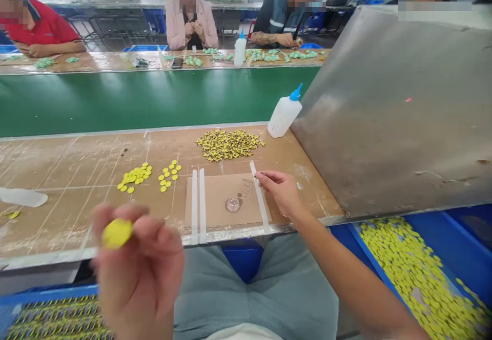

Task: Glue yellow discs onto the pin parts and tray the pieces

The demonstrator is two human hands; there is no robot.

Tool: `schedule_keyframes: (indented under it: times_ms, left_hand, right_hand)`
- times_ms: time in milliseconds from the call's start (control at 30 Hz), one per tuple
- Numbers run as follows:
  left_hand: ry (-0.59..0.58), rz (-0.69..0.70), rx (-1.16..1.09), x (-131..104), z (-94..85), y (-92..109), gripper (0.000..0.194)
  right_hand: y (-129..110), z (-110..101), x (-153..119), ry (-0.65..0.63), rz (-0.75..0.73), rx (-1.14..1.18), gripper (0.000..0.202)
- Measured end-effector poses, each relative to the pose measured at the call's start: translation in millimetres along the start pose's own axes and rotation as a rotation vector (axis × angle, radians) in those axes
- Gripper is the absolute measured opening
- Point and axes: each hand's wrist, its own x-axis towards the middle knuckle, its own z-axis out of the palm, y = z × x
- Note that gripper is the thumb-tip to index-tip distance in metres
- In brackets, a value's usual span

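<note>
Muted grey-blue trousers (215,289) have 1 seam (249,299) running down the middle; a whitish garment edge (244,332) shows at the waist. The left hand (138,263), blurred, and the right hand (280,190) are bare, as is the right forearm (338,263).

Looks forward and down from the head, over the lap (253,289) at six o'clock, near the left hand (138,258) at eight, farther from the right hand (280,189) at four, across the bench (84,176) toward the green surface (215,97) at twelve.
</note>
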Motion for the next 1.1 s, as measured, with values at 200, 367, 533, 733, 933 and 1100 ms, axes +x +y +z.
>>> schedule_keyframes:
  times_ms: [200,367,533,733,933,1100]
  left_hand:
    - [0.137,-0.111,-0.011,39,-16.5,-85,0.031]
    - [0.176,-0.283,-0.061,39,-32.9,-120,0.035]
    - [0.128,-0.274,-0.047,36,-34.9,-125,0.03]
    - [0.076,-0.281,-0.01,34,-37.6,-125,0.027]
    - [0.078,-0.293,-0.012,33,-38.9,-124,0.025]
    - [0.067,-0.3,-0.017,34,-40.4,-126,0.025]
  right_hand:
    - [21,13,-23,0.029,-0.155,-0.081,0.034]
    - [32,25,-39,0.023,-0.378,-0.193,0.018]
    - [39,23,-44,-0.003,-0.537,-0.274,0.007]
    - [37,26,-44,-0.069,-0.673,-0.298,0.016]
    - [37,26,-44,-0.092,-0.678,-0.296,0.023]
    - [35,28,-45,-0.091,-0.692,-0.312,0.023]
